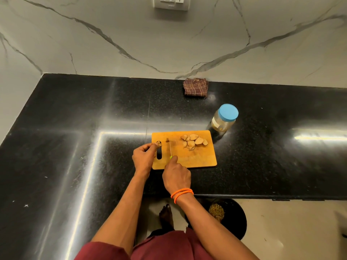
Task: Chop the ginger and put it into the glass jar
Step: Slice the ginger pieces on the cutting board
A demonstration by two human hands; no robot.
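- Our left hand point(144, 156) reaches in from the lower middle of the frame, forearm angled up and to the right, fingers curled and pinched narrow on a small ginger piece point(159, 143) at the left edge of the cutting board point(199, 158).
- Our right hand point(176, 174), with two orange bands point(181, 194) on the wrist, sits just right of the left one, closed around the green handle of a knife point(170, 149); the forefinger lies along the handle and the thin blade points toward the top of the frame, over the board.
- The pinched ginger piece is just left of the blade, close to it; we cannot tell whether they touch.
- A heap of ginger slices point(194, 141) lies on the upper right part of the board, well apart from both hands; we count about eight, though they overlap.
- One glass jar point(223, 119) with a blue lid point(228, 112) on it stands on the black counter point(75, 147) just beyond the board's upper right corner, in the right middle of the frame.
- One folded checked cloth point(195, 87) lies at the back of the counter against the marble wall, upper middle of the frame.
- One board, one knife, one jar, one cloth, two hands.
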